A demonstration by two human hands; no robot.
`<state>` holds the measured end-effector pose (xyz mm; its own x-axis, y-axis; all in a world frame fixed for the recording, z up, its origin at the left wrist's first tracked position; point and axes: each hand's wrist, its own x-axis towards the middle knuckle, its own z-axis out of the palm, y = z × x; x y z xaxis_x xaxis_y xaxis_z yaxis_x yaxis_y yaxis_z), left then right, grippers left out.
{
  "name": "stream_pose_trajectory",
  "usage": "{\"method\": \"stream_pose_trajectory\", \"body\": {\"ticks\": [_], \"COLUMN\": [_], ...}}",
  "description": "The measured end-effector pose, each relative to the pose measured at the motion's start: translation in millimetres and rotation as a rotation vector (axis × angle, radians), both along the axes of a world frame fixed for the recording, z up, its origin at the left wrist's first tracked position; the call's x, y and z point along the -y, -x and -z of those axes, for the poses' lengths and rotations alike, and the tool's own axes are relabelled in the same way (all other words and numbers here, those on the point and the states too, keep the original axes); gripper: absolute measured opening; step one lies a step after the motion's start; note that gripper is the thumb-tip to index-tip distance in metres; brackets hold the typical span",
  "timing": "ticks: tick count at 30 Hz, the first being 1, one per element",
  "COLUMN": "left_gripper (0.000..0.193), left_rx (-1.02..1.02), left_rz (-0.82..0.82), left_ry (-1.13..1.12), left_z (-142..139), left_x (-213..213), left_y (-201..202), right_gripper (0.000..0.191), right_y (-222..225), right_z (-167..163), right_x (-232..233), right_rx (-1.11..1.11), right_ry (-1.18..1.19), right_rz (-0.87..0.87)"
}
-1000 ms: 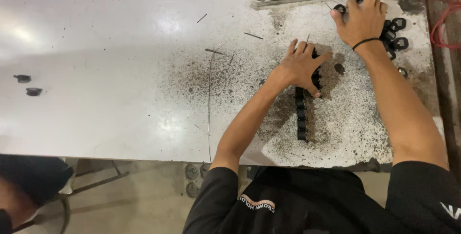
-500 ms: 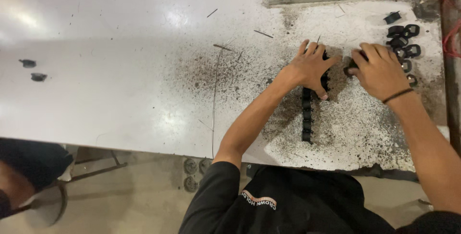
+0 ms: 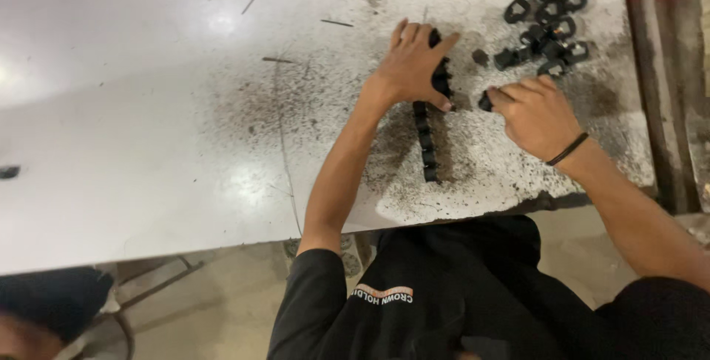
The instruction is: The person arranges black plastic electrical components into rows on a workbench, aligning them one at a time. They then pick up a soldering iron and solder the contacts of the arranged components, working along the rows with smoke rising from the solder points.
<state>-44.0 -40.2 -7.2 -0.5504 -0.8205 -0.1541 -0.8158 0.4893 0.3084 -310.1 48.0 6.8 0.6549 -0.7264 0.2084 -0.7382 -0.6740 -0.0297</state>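
Left hand (image 3: 411, 64) clamped on black link chain (image 3: 427, 138); right hand (image 3: 534, 112) pinching small black link (image 3: 485, 100), seemingly.

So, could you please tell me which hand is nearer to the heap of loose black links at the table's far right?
Right. The right hand lies just below the heap of loose black links, while the left hand rests farther left on the assembled black chain.

So the white table (image 3: 148, 131) is pretty grimy, dark grit speckled all over its right half. A row of black links (image 3: 427, 142) lies in that grit near the front edge. Right of and behind the row sits a pile of loose black links (image 3: 551, 16). A few thin slivers (image 3: 277, 59) lie left of the row.
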Motion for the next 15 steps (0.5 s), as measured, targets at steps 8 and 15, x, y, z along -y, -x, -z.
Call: {"method": "stream_pose_trajectory", "body": {"ticks": [8, 15], "left_gripper": [0.132, 0.131], "left_rx": [-0.034, -0.006], "left_rz": [-0.020, -0.027], "left_ry": [0.015, 0.001], "left_z": [-3.7, -15.7], "left_x": [-7.9, -8.5], "left_y": [-0.1, 1.1], "right_gripper": [0.016, 0.039], "right_y": [-49.7, -29.7], "right_z": [21.0, -1.4], "right_x": [-43.8, 7.6], "right_rx": [0.509, 0.113], "right_ry": [-0.095, 0.283], "right_rz": [0.086, 0.192]}}
